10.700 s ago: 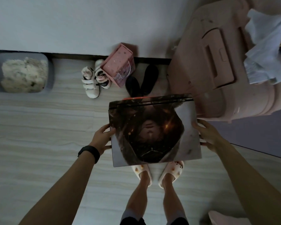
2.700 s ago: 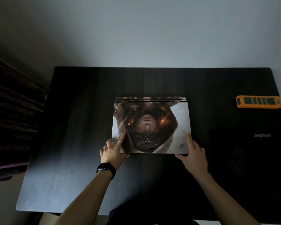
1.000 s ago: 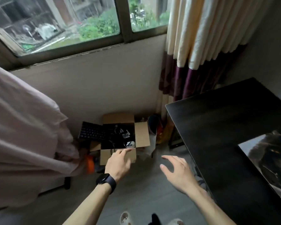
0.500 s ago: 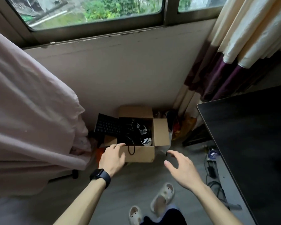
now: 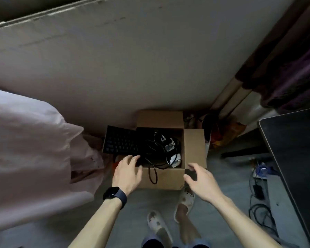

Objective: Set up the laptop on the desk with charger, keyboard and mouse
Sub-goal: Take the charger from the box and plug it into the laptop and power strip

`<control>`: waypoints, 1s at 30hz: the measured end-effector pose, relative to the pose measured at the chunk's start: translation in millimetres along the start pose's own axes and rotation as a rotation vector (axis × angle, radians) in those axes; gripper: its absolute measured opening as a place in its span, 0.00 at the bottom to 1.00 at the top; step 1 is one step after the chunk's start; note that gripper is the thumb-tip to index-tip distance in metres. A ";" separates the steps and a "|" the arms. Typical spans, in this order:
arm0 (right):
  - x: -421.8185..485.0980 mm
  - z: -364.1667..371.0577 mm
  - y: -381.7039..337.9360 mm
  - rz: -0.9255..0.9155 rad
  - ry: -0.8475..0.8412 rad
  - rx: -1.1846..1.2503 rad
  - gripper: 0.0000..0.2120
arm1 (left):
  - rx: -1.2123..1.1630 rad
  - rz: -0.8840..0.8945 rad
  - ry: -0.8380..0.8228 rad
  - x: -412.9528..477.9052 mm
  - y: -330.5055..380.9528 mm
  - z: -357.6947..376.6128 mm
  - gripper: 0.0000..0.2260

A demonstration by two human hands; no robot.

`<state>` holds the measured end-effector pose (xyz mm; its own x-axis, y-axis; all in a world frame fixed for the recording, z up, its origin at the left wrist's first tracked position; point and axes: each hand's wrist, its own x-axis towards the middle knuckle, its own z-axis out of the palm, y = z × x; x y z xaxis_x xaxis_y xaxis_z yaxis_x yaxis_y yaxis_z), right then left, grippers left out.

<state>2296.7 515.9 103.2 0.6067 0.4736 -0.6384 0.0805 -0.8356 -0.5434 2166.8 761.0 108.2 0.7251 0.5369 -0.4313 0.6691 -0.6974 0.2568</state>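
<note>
An open cardboard box (image 5: 166,178) stands on the floor against the wall. A black keyboard (image 5: 121,142) lies across its left rim, sticking out to the left. Inside lie tangled black cables (image 5: 155,154) and a white object (image 5: 175,159), perhaps a mouse. My left hand (image 5: 127,171) reaches over the box's near left corner, fingertips by the keyboard's near edge, holding nothing. My right hand (image 5: 202,178) hovers with spread fingers just outside the box's near right corner. The laptop is out of view.
The dark desk (image 5: 293,149) fills the right edge. Cables and a power strip (image 5: 259,176) lie on the floor beside it. A pink cloth-covered mass (image 5: 34,149) stands at the left. Curtains (image 5: 276,59) hang at the upper right. My feet in white slippers (image 5: 168,215) stand before the box.
I have stepped closer to the box and look further down. Both hands have moved forward, now at the box's near corners; the window has left the view.
</note>
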 end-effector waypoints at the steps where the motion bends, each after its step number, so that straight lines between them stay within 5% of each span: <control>1: 13.2 4.7 2.0 0.016 -0.020 0.001 0.24 | 0.017 0.003 -0.007 10.5 -1.0 4.6 0.21; 7: 96.8 59.8 24.0 0.258 -0.103 0.206 0.27 | 0.092 0.035 -0.087 77.6 -13.4 46.1 0.27; 15: 147.9 130.2 4.1 0.716 -0.191 1.023 0.27 | 0.242 0.341 -0.263 138.4 -24.6 83.7 0.43; 23: 135.4 120.8 -21.4 0.691 0.041 1.327 0.06 | 0.424 0.466 -0.375 150.0 -21.5 54.1 0.20; 30: 105.8 78.9 -59.3 0.530 0.056 1.349 0.06 | 0.114 0.379 -0.497 119.5 -0.1 18.1 0.22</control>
<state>2293.8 637.5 24.8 0.3599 0.1605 -0.9191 -0.9313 0.0016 -0.3644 2250.4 816.6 41.1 0.7273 -0.0224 -0.6859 0.3395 -0.8568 0.3880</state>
